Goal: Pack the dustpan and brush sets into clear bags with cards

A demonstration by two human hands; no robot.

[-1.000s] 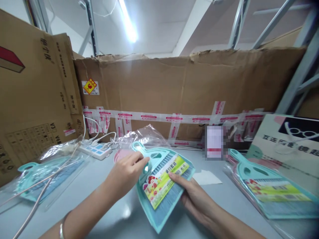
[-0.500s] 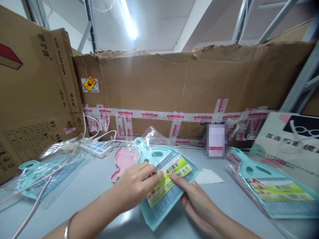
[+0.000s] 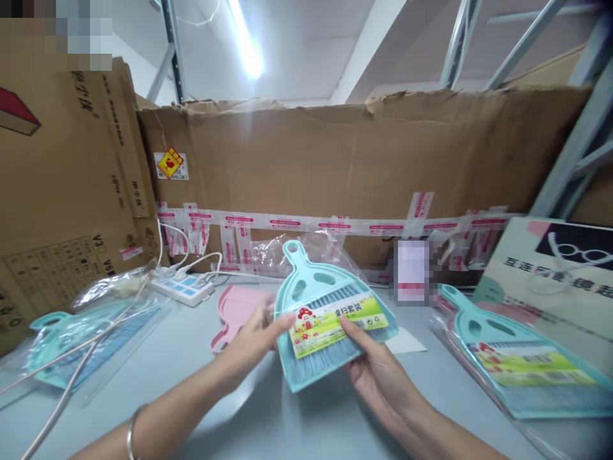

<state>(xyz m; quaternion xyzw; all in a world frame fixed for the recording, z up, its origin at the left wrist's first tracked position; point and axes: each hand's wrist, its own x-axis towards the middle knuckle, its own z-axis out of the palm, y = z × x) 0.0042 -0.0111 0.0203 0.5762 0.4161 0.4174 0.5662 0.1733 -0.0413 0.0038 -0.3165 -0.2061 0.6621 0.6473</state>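
Observation:
A turquoise dustpan (image 3: 299,292) stands tilted in front of me, handle up, with a blue-grey bristled brush (image 3: 316,365) lying in its pan. Across the brush runs a yellow-green label (image 3: 325,329) with a red mushroom picture. My right hand (image 3: 383,370) is closed on the lower right edge, thumb on the label and fingers beneath. At the left edge my left hand (image 3: 256,335) grips with the thumb in front; its other fingers are partly hidden behind. Clear plastic wrapping (image 3: 330,246) shows behind the handle.
A pink dustpan (image 3: 237,310) lies behind my left hand. Bagged turquoise dustpans lie at the left (image 3: 50,351) and right (image 3: 479,319). A power strip (image 3: 184,287), a phone-like screen (image 3: 412,271) and a white paper piece (image 3: 407,340) are on the table. Cardboard (image 3: 287,160) walls the back.
The dustpan has turned more upright, its handle swinging to the right and its label facing me. My left hand has moved from the label to the left edge. My right hand keeps its grip.

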